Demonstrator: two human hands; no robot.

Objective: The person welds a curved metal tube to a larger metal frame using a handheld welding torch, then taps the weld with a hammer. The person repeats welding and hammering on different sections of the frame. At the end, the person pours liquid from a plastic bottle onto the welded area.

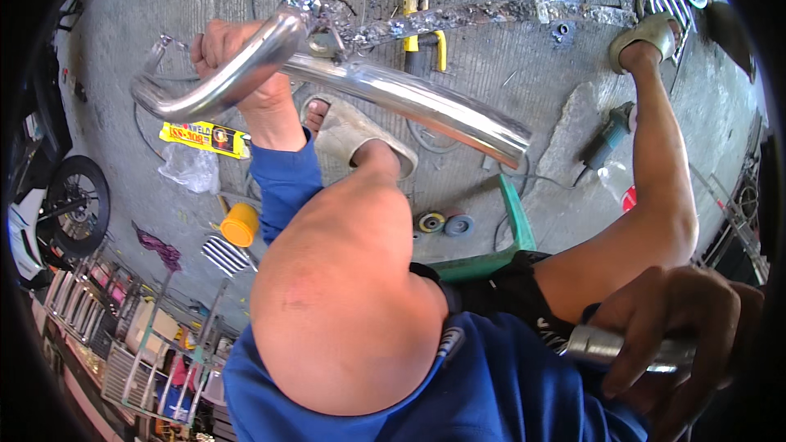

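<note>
At the upper left, my left hand point(225, 53) is closed on a shiny bent metal exhaust pipe point(401, 92). Its thin curved end loops in front of my wrist, partly hiding the fingers. The wider straight tube slants down to the right, above my sandalled foot, and ends in an open mouth. Close to the camera at the lower right, my right hand point(696, 319) has its fingers wrapped round a short silvery metal cylinder point(606, 345). Part of that cylinder is covered by the fingers.
A rusty welded metal frame point(467, 16) lies ahead, with a yellow-handled tool point(411, 33) against it. An angle grinder point(610, 139) rests at the right. Grinding discs point(458, 224), a yellow cup point(240, 224) and a yellow packet point(205, 137) are on the concrete floor.
</note>
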